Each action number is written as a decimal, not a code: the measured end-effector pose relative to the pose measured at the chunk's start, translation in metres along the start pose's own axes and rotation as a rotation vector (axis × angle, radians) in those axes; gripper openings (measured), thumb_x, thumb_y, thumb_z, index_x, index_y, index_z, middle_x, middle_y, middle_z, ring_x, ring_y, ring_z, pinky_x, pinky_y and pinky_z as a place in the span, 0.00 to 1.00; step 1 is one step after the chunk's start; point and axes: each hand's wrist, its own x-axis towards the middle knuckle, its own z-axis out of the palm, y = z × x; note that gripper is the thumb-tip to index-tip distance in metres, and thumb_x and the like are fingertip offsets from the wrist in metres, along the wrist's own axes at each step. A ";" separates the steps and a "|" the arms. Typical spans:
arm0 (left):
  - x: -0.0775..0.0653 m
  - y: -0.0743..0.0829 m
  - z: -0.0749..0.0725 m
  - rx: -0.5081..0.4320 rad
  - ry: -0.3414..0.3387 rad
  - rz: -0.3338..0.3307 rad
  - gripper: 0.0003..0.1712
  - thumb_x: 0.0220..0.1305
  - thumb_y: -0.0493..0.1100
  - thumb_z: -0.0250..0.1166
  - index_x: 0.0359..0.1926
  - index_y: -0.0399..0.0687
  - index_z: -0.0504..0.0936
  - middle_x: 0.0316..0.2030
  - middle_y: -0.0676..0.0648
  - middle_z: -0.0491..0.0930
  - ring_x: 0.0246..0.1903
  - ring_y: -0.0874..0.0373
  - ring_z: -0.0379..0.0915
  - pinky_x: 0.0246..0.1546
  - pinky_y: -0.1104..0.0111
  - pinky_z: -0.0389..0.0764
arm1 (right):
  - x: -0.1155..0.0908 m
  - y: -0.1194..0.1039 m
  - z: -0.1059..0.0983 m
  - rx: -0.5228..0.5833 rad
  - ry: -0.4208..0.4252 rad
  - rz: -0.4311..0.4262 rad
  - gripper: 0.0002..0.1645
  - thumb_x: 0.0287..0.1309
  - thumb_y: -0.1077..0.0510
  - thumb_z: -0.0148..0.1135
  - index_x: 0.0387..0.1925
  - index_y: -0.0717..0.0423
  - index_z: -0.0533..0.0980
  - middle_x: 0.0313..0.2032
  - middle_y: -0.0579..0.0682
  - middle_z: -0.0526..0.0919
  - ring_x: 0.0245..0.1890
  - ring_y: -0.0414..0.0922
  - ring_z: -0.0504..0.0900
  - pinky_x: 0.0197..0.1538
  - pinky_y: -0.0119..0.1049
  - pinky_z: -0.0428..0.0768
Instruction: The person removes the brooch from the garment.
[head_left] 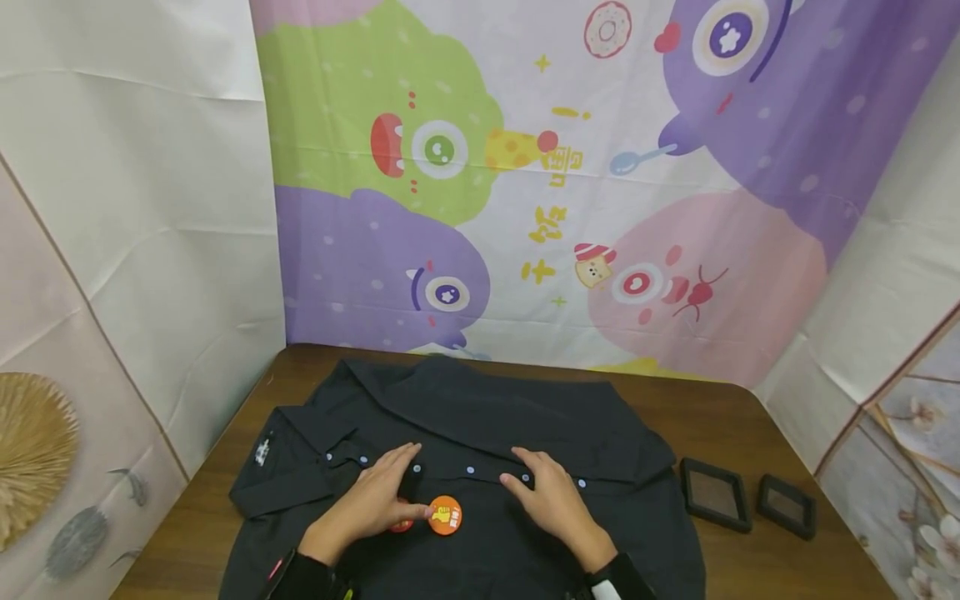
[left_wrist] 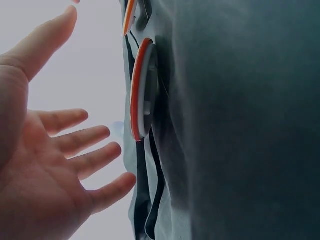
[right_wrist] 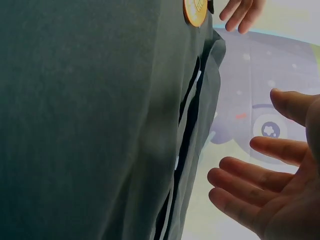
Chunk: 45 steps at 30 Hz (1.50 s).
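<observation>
- The table (head_left: 795, 567) lies under everything before you.
- The dark shirt (head_left: 491, 533) spreads across it, beneath both your hands.
- Your left hand (head_left: 372, 498) and right hand (head_left: 557, 500) hover over the shirt, fingers spread.
- Right of your right hand: the large frame (head_left: 718, 519), then the small frame (head_left: 784, 524).
- By your left thumb: the orange badge (head_left: 446, 516); the red badge (head_left: 402, 527), partly hidden.
- Buttons (head_left: 470, 471) run between your hands.

Beyond the left hand (head_left: 371, 496), the patterned curtain (head_left: 512, 92) carries yellow characters (head_left: 547, 223) and a sideways exclamation mark (head_left: 567, 112), wording unclear. Beside that hand's thumb, the orange badge (head_left: 447, 517) bears tiny unreadable white characters. Left of the hand, white print (head_left: 262, 450) on the dark garment (head_left: 465, 417) is illegible.
</observation>
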 end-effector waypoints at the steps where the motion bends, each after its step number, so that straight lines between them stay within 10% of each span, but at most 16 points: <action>1: -0.001 0.000 0.000 0.000 0.001 0.001 0.55 0.47 0.58 0.76 0.71 0.39 0.62 0.70 0.35 0.62 0.70 0.37 0.56 0.63 0.34 0.59 | 0.000 -0.001 0.000 -0.003 0.001 -0.004 0.30 0.62 0.46 0.63 0.60 0.58 0.75 0.54 0.60 0.80 0.56 0.58 0.79 0.57 0.57 0.76; 45: -0.010 -0.003 0.002 0.033 -0.044 0.025 0.51 0.42 0.52 0.80 0.67 0.43 0.69 0.67 0.39 0.67 0.68 0.40 0.59 0.59 0.38 0.61 | -0.003 -0.024 0.024 0.034 -0.137 0.009 0.32 0.62 0.44 0.62 0.63 0.56 0.73 0.56 0.59 0.79 0.57 0.57 0.77 0.59 0.57 0.74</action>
